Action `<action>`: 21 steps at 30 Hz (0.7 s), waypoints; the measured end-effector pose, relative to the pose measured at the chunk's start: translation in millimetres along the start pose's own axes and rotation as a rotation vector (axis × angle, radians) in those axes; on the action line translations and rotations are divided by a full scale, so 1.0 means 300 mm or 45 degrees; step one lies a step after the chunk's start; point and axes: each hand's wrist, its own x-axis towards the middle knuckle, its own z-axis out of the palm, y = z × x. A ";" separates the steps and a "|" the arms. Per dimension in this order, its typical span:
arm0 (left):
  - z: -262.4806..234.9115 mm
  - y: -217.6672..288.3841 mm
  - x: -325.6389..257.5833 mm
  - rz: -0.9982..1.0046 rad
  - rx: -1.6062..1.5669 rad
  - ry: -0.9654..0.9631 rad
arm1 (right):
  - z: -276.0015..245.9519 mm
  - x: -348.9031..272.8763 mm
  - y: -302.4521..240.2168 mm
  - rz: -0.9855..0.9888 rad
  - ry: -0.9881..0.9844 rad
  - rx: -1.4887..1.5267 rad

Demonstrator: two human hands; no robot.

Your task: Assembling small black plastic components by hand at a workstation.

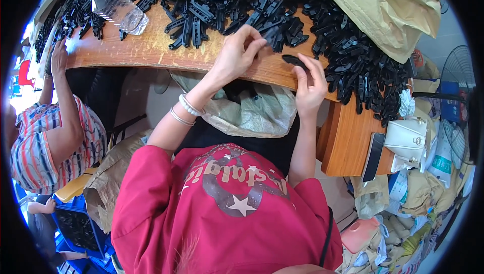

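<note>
Holding one black part [293, 61]: right hand [310, 86]. One bottle [118, 9] on table [151, 44].

A long wooden table [151, 47] spans the far side, its brown top scuffed into pale, worn patches. A smoother orange-brown wooden unit [348, 140] adjoins it on the right. Beneath the table, at left, pale floor [138, 95] shows beside black seating [101, 87]. A fan [458, 70] with a wire guard stands far right, before a pale surface that could be wall or floor. Strong white light floods the left edge.
</note>
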 end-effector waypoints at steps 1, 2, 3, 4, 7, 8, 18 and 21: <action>-0.002 0.022 -0.006 -0.149 -0.251 -0.115 | -0.010 0.008 -0.036 0.113 -0.136 0.235; -0.010 0.049 -0.016 -0.215 -0.326 -0.215 | -0.014 0.011 -0.041 0.100 -0.223 0.228; -0.013 0.061 -0.022 -0.271 -0.292 -0.279 | -0.017 0.016 -0.048 0.086 -0.306 0.222; -0.016 0.076 -0.026 -0.325 -0.258 -0.344 | -0.015 0.017 -0.074 0.201 -0.298 0.251; -0.026 0.099 -0.037 -0.282 -0.182 -0.361 | 0.001 0.009 -0.092 0.340 -0.191 0.497; -0.027 0.099 -0.037 -0.240 -0.186 -0.337 | 0.008 0.004 -0.099 0.339 -0.194 0.496; -0.015 0.129 -0.092 -0.051 -0.125 -0.407 | 0.054 -0.045 -0.103 0.329 0.005 0.525; -0.012 0.108 -0.099 -0.026 -0.139 -0.341 | 0.044 -0.019 -0.088 0.227 -0.032 0.565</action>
